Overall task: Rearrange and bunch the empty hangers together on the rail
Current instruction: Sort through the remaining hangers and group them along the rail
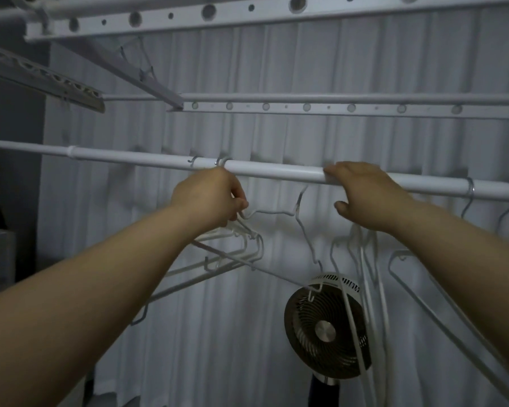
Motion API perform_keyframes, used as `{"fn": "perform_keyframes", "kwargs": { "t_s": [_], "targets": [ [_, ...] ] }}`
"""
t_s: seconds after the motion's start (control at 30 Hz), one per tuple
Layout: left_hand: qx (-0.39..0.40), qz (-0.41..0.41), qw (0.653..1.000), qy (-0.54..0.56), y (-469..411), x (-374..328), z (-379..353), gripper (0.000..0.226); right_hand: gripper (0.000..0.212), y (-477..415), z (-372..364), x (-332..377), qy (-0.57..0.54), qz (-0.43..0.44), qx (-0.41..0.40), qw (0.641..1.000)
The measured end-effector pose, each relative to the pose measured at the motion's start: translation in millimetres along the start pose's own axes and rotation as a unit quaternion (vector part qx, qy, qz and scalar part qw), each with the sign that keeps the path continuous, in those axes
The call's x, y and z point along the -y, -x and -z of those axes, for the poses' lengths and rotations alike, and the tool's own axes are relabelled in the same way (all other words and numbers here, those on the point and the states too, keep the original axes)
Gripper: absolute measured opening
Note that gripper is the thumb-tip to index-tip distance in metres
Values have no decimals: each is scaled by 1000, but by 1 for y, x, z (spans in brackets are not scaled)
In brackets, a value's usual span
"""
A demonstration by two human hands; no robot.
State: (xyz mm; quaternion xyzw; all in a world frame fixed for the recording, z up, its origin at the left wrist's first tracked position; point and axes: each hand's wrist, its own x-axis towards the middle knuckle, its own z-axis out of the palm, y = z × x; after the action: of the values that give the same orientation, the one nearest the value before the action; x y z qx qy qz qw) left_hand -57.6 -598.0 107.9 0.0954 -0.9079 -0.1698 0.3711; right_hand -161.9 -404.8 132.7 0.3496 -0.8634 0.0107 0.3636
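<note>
White wire hangers (274, 212) hang from the white round metal rail (276, 169), left of centre in the head view. The left hand (209, 198) grips their necks, fingers (238, 201) clamped on the wire. The right hand (368, 192) holds the rail, fingers (332, 171) hooked over its top, thumb beneath. Further white hangers (365, 259) hang below that hand. A round dark fan (323, 327) stands before the white pleated curtain (276, 69).

One left hand (209, 198), one right hand (365, 195), one fan (323, 327), one hanger-bearing rail (276, 169), hangers (257, 245) tangled past counting.
</note>
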Motion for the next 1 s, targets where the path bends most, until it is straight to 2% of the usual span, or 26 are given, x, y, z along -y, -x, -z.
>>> {"fn": "perform_keyframes", "kwargs": {
  "t_s": [0.13,0.2,0.4,0.47,0.53,0.63,0.67,0.8,0.9,0.93,1.0],
  "targets": [
    [17,26,1000,5,22,9,1,27,49,15,1,2,-79,78,-70,991],
    [28,37,999,27,43,15,9,24,45,22,1,6,-128,102,-74,984],
    [-22,66,992,104,113,32,32,26,64,21,-7,23,-173,88,64,979],
    [-42,67,990,116,134,37,43,29,60,22,-6,35,-222,80,96,967],
    [-49,61,990,120,152,42,56,32,46,26,-1,46,-303,69,120,943],
    [-25,60,985,159,174,48,73,14,14,35,12,58,-375,64,149,913],
    [-18,63,983,169,181,51,78,12,11,39,17,61,-390,66,155,906],
    [-42,84,982,162,205,66,98,23,22,58,34,84,-511,67,217,829],
    [-43,121,989,74,227,92,112,38,24,70,44,113,-536,77,262,799],
    [-41,132,990,42,234,98,115,38,24,73,46,123,-542,75,267,793],
    [-49,150,987,19,246,107,119,21,22,80,51,144,-558,66,263,784]
  ]
}}
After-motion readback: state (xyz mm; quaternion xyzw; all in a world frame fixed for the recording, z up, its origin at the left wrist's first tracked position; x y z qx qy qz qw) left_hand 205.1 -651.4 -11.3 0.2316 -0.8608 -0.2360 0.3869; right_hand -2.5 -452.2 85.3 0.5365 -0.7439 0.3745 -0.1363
